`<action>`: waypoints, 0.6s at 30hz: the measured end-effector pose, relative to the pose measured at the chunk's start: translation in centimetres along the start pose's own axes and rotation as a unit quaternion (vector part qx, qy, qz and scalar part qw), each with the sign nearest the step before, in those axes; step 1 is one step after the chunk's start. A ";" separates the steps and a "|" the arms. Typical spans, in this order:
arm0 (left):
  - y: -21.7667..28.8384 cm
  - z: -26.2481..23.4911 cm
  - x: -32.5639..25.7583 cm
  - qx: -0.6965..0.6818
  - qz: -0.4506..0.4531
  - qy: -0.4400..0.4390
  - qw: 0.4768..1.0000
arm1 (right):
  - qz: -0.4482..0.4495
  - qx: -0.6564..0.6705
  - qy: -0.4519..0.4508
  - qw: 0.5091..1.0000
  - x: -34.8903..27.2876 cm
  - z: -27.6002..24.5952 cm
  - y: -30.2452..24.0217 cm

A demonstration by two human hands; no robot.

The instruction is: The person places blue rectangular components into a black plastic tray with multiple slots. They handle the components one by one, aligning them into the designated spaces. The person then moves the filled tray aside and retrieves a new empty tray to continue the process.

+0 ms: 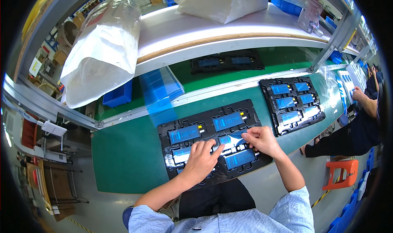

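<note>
A black moulded tray (206, 117) lies on the green bench in front of me, holding several flat blue batteries, among them one at its upper left (184, 134) and one at its lower right (240, 159). Over the middle-right battery (224, 140) both my hands are at work. My right hand (264, 142) pinches the right end of a thin, shiny film (237, 137) on this battery. With fingers apart, my left hand (200, 160) reaches across the tray, its thumb and index fingertips near that battery's left end. It partly hides the batteries in the left column.
A second black tray (277, 128) of blue batteries sits to the right; another (227, 69) lies behind the metal rail. Blue film sheets (161, 91) hang beside a blue bin (118, 95). A white bag (102, 56) overhangs the shelf. Another person's hand (358, 94) is at far right.
</note>
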State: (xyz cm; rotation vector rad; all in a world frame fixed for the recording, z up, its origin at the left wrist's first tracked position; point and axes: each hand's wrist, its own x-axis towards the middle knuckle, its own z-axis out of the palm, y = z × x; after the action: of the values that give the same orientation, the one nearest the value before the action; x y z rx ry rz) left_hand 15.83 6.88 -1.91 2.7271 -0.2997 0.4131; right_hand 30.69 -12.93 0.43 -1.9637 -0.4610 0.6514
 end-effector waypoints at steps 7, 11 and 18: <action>0.2 0.0 0.1 0.023 0.007 -0.006 1.000 | -0.042 -0.101 0.041 0.993 -0.1 0.5 0.1; 0.3 0.2 0.1 0.031 0.009 -0.006 0.999 | -0.107 -0.175 0.069 0.976 -0.4 1.1 0.0; 0.3 0.1 0.2 0.075 0.044 -0.014 0.996 | -0.084 -0.183 0.041 0.979 -0.6 0.7 -1.0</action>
State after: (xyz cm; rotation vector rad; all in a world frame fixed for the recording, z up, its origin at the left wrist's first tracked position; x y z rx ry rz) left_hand 15.95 6.55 -1.86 2.8753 -0.4125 0.4384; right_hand 29.77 -12.33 1.26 -2.2557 -0.7285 0.3954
